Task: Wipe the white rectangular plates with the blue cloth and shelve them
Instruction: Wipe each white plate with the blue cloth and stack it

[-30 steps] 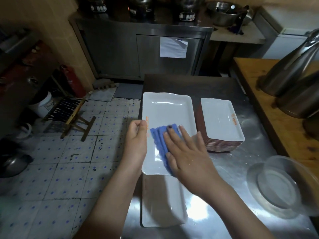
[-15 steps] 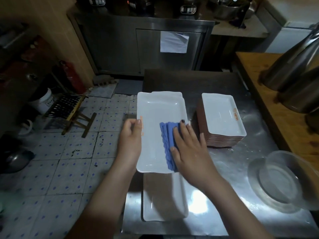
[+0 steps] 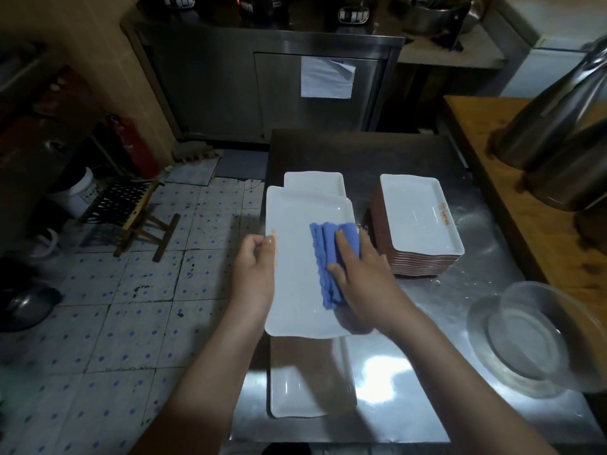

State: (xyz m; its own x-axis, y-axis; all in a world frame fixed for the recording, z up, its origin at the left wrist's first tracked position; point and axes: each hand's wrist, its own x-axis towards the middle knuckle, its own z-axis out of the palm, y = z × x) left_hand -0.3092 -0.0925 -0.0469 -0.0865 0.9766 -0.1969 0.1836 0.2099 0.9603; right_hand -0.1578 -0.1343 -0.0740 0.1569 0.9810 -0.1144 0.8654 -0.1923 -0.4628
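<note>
Gripping plate (image 3: pixel 295 284) rim, left hand (image 3: pixel 254 274) curled | right hand (image 3: pixel 368 284) fingers (image 3: pixel 344 244) flat on blue cloth (image 3: pixel 323 254) | steel table (image 3: pixel 427 339), tiled floor (image 3: pixel 131 307)

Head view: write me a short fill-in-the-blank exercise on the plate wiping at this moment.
1. The right hand presses a ____ cloth flat onto the white plate.
2. The left hand holds that plate by its ____ edge.
3. The stack of plates stands to the ____ of the plate being wiped.

Missing words: blue; left; right.
</note>
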